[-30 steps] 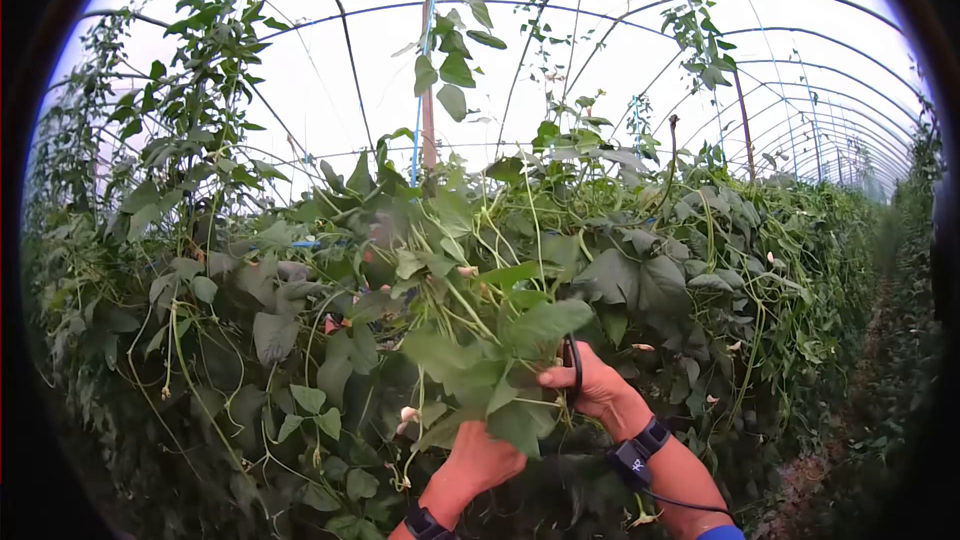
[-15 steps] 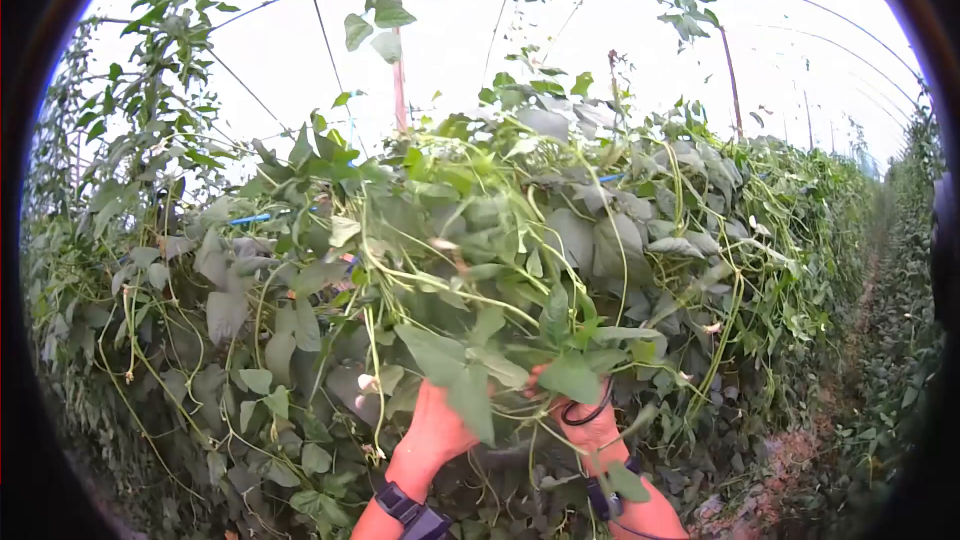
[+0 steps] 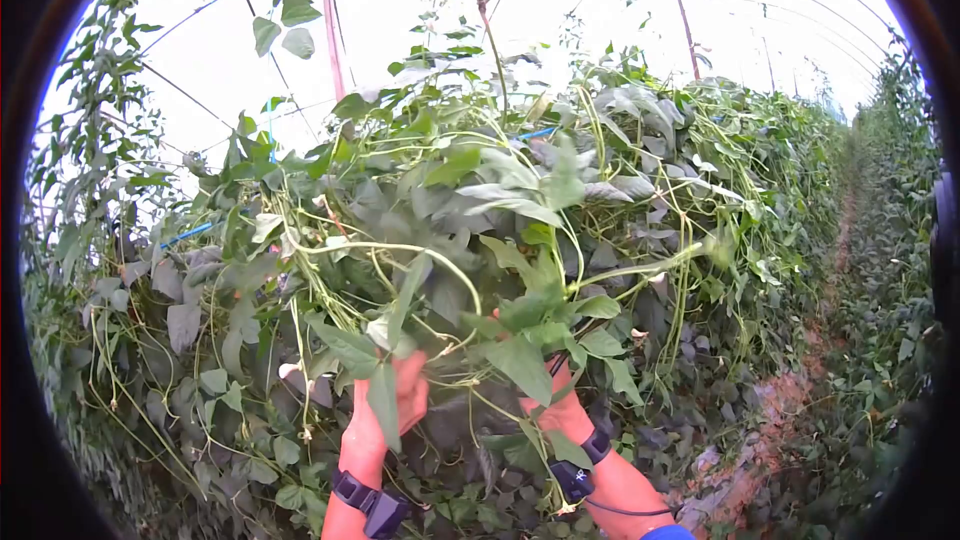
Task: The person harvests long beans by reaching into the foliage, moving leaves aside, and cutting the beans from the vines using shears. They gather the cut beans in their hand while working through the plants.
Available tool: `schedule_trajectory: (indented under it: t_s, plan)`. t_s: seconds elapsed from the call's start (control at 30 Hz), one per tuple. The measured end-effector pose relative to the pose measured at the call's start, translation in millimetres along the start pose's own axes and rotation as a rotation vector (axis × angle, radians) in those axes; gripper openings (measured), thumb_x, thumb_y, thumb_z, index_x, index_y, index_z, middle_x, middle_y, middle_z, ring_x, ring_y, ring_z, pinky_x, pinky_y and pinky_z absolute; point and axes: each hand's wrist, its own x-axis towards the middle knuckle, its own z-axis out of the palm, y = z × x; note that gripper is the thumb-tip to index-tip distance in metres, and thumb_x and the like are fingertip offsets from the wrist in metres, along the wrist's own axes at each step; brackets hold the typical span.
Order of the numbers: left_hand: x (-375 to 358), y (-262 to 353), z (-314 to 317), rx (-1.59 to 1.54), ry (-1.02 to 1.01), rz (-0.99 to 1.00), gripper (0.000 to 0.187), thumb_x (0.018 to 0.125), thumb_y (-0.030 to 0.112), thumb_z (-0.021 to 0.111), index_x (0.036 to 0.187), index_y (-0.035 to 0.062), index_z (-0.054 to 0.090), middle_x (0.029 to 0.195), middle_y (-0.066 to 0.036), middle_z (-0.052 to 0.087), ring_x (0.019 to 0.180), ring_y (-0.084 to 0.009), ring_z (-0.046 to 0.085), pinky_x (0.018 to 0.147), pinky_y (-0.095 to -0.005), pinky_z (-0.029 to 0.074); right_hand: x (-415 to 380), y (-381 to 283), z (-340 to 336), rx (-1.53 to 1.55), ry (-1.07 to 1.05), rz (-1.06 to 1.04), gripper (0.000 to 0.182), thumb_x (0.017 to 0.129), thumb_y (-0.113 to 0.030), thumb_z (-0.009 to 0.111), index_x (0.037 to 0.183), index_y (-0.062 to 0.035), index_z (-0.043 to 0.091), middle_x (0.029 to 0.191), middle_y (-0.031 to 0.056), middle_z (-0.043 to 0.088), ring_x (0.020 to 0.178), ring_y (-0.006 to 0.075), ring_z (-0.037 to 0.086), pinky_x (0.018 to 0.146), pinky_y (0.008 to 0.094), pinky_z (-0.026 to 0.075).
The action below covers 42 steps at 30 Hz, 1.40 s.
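Note:
My left hand (image 3: 398, 398) has its fingers curled closed around a leafy bean vine (image 3: 455, 275), low in front of the plant wall. Leaves hang over part of that hand. To its right, my right hand (image 3: 560, 402) is closed on stems of the same tangled vine, its fingers mostly covered by broad green leaves (image 3: 522, 365). A long pale stem arches between and above the two hands. Dark straps with small devices circle both wrists, and a black cord runs along the right forearm.
Dense bean foliage (image 3: 180, 330) fills the space ahead and to the left. Blue twine (image 3: 188, 235) shows among the leaves. A reddish pole (image 3: 333, 40) rises behind, under the arched frame. A dirt path (image 3: 790, 405) runs along the right, beside another plant row.
The view has shifted, so the plants appear further left and the pole leans. My hands are slightly further apart, and the vine between them is spread wider, with its leafy shoots swung about.

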Motion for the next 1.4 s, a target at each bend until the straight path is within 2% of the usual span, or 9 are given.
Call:
schedule_trajectory:
  t_s: [0.07, 0.23, 0.3, 0.43, 0.57, 0.77, 0.87, 0.93, 1.4]
  plan:
    - [0, 2, 3, 0.277, -0.044, 0.078, 0.025, 0.072, 0.007, 0.06, 0.096, 0.0079, 0.058, 0.089, -0.007, 0.058, 0.091, -0.0261, 0.057, 0.097, -0.0459, 0.035, -1, 0, -4, 0.037, 0.144, 0.074, 0.07, 0.093, -0.027, 0.052, 0.146, -0.0083, 0.011, 0.112, 0.009, 0.055, 0.055, 0.0044, 0.045, 0.038, 0.0159, 0.036]
    - [18, 17, 5, -0.032, 0.125, 0.02, 0.032, 0.067, 0.002, 0.063, 0.099, 0.005, 0.058, 0.096, -0.008, 0.058, 0.101, -0.0308, 0.054, 0.097, -0.0471, 0.033, -18, 0, -11, 0.398, 0.227, 0.27, 0.062, 0.094, -0.021, 0.049, 0.144, -0.0053, 0.017, 0.076, 0.0001, 0.049, 0.054, 0.0041, 0.041, 0.037, 0.0164, 0.032]
    - [27, 34, -7, -0.063, 0.157, -0.026, 0.037, 0.065, 0.002, 0.064, 0.102, 0.0044, 0.058, 0.103, -0.01, 0.059, 0.105, -0.0303, 0.053, 0.098, -0.0474, 0.033, -27, 7, -23, 0.087, 0.189, 0.136, 0.05, 0.08, -0.015, 0.065, 0.127, -0.0033, 0.05, 0.137, 0.0156, 0.044, 0.117, 0.0176, 0.049, 0.098, 0.0261, 0.037]
    - [17, 56, -5, -0.002, 0.282, -0.01, 0.042, 0.067, 0.002, 0.062, 0.109, -0.0001, 0.059, 0.114, -0.013, 0.057, 0.111, -0.0366, 0.049, 0.094, -0.0491, 0.039, -19, 9, -28, 0.074, 0.261, 0.056, 0.044, 0.094, -0.016, 0.047, 0.134, 0.0002, 0.037, 0.077, -0.0012, 0.047, 0.056, 0.0022, 0.041, 0.04, 0.013, 0.028]
    - [10, 93, 5, -0.225, 0.385, 0.23, 0.029, 0.072, 0.001, 0.058, 0.1, -0.0025, 0.064, 0.107, -0.016, 0.063, 0.102, -0.0382, 0.056, 0.09, -0.0493, 0.044, -27, 12, -26, -0.391, 0.068, -0.292, 0.039, 0.086, -0.011, 0.059, 0.122, -0.0021, 0.052, 0.131, 0.0116, 0.049, 0.117, 0.023, 0.05, 0.104, 0.0341, 0.035]
    - [45, 86, 48, -0.329, 0.048, 0.26, 0.045, 0.074, 0.006, 0.055, 0.117, -0.005, 0.048, 0.101, -0.018, 0.06, 0.097, -0.036, 0.055, 0.096, -0.0495, 0.038, -49, 18, -22, -0.062, -0.004, -0.263, 0.041, 0.09, -0.013, 0.058, 0.128, -0.0033, 0.046, 0.122, 0.0067, 0.054, 0.108, 0.0155, 0.053, 0.092, 0.0302, 0.044]
    - [25, 74, 77, 0.816, -0.045, 0.643, 0.03, 0.072, 0.008, 0.058, 0.1, -0.0031, 0.057, 0.097, -0.019, 0.06, 0.093, -0.0348, 0.055, 0.089, -0.047, 0.041, -56, 9, -30, -0.209, 0.532, 0.166, 0.039, 0.088, -0.013, 0.06, 0.124, -0.0035, 0.049, 0.116, 0.0049, 0.056, 0.1, 0.0113, 0.053, 0.084, 0.0264, 0.045]
    - [29, 80, 66, -0.296, -0.266, 0.147, 0.017, 0.07, 0.009, 0.06, 0.084, -0.0019, 0.059, 0.084, -0.02, 0.061, 0.083, -0.0356, 0.059, 0.075, -0.0442, 0.047, -71, 8, -32, -0.571, 0.46, 0.114, 0.037, 0.089, -0.014, 0.059, 0.123, -0.0032, 0.05, 0.114, 0.0042, 0.057, 0.098, 0.0114, 0.054, 0.083, 0.0269, 0.045]
    - [51, 73, 67, -0.67, -0.16, 0.031, 0.024, 0.065, 0.007, 0.062, 0.087, 0.0001, 0.058, 0.071, -0.021, 0.058, 0.07, -0.0405, 0.058, 0.062, -0.0463, 0.046, -185, 8, -75, -0.802, 0.655, 0.623, 0.032, 0.086, -0.035, 0.064, 0.08, -0.003, 0.06, 0.068, 0.0003, 0.058, 0.06, 0.0093, 0.051, 0.053, 0.025, 0.042]
